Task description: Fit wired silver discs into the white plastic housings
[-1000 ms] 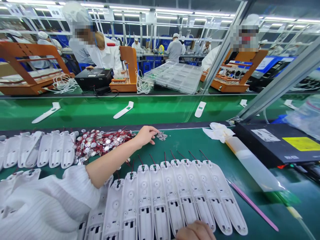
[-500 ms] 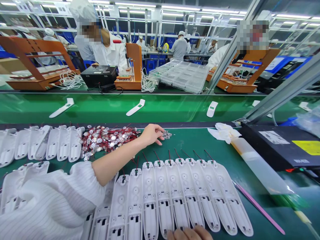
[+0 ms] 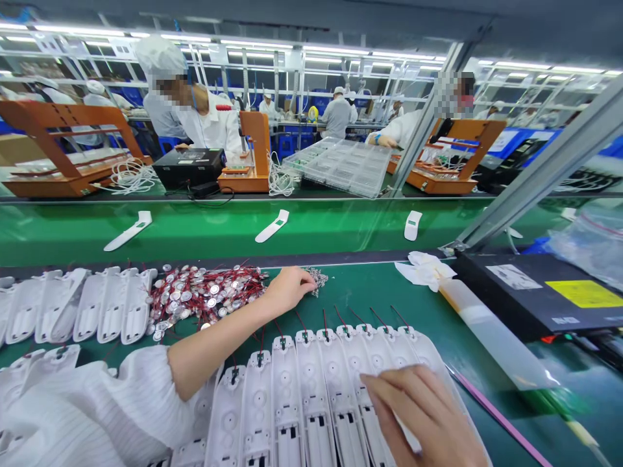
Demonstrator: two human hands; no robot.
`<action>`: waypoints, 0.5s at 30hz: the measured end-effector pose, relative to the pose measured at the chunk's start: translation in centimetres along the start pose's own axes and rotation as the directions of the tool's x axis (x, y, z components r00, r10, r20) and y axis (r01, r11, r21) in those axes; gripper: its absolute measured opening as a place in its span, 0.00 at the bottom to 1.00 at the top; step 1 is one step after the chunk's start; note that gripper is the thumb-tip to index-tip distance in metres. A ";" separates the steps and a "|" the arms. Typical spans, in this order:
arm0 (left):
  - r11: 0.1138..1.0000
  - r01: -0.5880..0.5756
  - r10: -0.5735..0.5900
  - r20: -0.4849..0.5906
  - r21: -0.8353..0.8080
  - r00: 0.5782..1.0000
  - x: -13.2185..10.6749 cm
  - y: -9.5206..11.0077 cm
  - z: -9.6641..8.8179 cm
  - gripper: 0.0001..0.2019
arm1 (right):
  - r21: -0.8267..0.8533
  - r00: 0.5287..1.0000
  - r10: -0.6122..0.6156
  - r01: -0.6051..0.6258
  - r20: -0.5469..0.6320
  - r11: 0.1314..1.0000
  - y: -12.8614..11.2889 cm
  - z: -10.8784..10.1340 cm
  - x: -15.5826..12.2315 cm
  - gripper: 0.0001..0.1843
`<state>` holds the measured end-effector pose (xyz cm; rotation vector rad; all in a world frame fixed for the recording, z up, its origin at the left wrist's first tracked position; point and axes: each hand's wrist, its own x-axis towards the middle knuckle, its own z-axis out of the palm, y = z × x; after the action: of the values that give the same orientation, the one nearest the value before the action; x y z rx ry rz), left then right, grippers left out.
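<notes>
My left hand (image 3: 288, 288) reaches across the green mat, fingers curled down on a small heap of tiny metal parts (image 3: 318, 279). Whether it grips any of them is hidden. My right hand (image 3: 428, 415) lies flat, fingers apart, on the right end of a row of white plastic housings (image 3: 302, 395) that have red wires at their tops. Left of my left hand spreads a pile of round silver discs with red wires (image 3: 204, 295).
More white housings (image 3: 78, 305) lie at the left. A clear glue tube (image 3: 487, 334) with a white cloth, a pink stick (image 3: 501, 418) and a black box (image 3: 540, 292) sit at the right. White parts ride the green conveyor (image 3: 219, 227); co-workers sit beyond it.
My right hand has come up from the bottom edge onto the right housings. My left hand stays at the small metal parts. The view has tilted slightly upward.
</notes>
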<state>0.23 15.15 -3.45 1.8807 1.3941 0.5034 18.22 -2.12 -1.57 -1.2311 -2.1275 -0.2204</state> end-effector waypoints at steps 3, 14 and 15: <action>0.996 -0.065 0.068 -0.048 0.069 0.996 0.1 -0.3 -0.4 0.04 | 0.104 0.997 0.060 -0.055 -0.044 0.993 0.9 0.4 2.0 0.06; 0.973 -0.136 0.157 -0.098 0.187 0.983 1.2 0.0 0.2 0.05 | 0.255 0.979 0.202 -0.191 -0.021 0.948 1.8 0.8 2.5 0.08; 0.969 -0.141 0.162 -0.090 0.201 0.983 1.3 0.1 0.3 0.05 | 0.254 0.979 0.204 -0.192 -0.023 0.948 1.9 0.8 2.3 0.08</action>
<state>0.93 16.30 -3.74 2.1575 1.4169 0.5665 18.58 0.90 -1.08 -1.2628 -1.9054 0.1032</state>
